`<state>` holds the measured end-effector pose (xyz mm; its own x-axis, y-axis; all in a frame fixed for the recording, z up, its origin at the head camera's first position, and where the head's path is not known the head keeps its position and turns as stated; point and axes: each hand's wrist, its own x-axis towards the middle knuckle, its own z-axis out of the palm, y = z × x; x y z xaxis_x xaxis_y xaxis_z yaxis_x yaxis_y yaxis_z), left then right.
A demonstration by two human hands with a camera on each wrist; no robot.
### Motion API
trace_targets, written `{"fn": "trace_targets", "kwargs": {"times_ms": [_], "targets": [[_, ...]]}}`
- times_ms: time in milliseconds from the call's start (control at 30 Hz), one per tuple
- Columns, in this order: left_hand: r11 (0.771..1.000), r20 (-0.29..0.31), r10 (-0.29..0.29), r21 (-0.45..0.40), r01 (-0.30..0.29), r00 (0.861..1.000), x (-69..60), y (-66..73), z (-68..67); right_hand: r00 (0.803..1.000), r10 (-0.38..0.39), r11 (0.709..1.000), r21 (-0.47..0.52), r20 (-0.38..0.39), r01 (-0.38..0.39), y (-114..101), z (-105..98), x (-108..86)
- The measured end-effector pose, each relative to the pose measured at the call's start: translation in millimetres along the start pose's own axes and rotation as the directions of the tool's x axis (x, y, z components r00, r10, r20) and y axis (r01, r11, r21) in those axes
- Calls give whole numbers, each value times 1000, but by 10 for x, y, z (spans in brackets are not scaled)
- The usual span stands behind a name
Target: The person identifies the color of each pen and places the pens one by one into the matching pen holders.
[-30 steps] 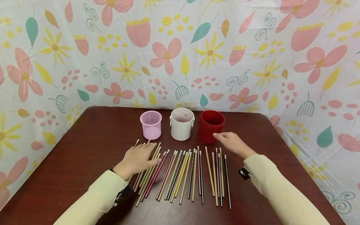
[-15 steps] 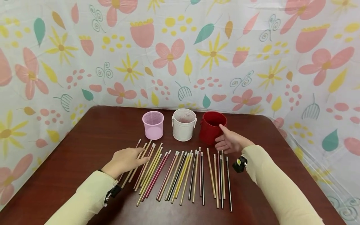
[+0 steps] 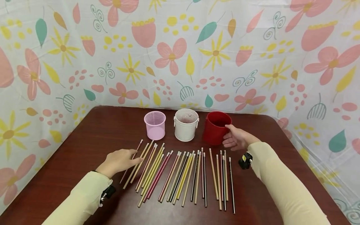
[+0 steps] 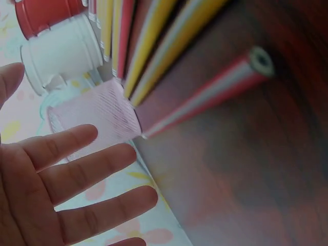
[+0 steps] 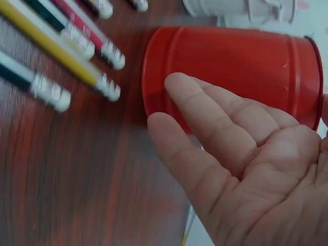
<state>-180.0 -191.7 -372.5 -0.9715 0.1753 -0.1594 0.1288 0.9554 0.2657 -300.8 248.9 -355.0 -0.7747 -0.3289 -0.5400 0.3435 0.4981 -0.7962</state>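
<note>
Eraser-tipped pencils (image 3: 183,176): laid in a row across brown table (image 3: 112,132). Left hand (image 3: 118,161): palm down, fingers spread, over leftmost pencils. Right hand (image 3: 238,138): fingers extended, beside red bucket (image 3: 214,132), thumb near rim.

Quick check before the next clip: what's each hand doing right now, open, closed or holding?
Left hand: open, holding nothing.
Right hand: at the red bucket, but whether it grips it cannot be told.

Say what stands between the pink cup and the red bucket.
The white bucket stands between the pink cup and the red bucket, as the head view shows.
</note>
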Motion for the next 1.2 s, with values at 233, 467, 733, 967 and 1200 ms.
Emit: {"fn": "trace_targets", "kwargs": {"times_ms": [233, 467, 733, 967, 1200], "targets": [[999, 21, -55, 1, 55, 998, -7, -132, 5, 999, 30, 1000, 7, 42, -31, 77, -75, 59], [997, 38, -81, -13, 81, 996, 65, -199, 43, 997, 50, 997, 49, 62, -53, 95, -31, 90], [994, 68, -104, -11, 105, 992, 111, -267, 59, 995, 47, 999, 20, 85, -49, 59, 37, 39], [993, 76, -112, -20, 114, 991, 174, -289, 40, 995, 45, 999, -1, 85, -45, 63, 34, -8], [991, 60, -130, -8, 131, 990, 239, -276, 52, 998, 43, 999, 10, 37, -44, 123, 16, 21]]}}
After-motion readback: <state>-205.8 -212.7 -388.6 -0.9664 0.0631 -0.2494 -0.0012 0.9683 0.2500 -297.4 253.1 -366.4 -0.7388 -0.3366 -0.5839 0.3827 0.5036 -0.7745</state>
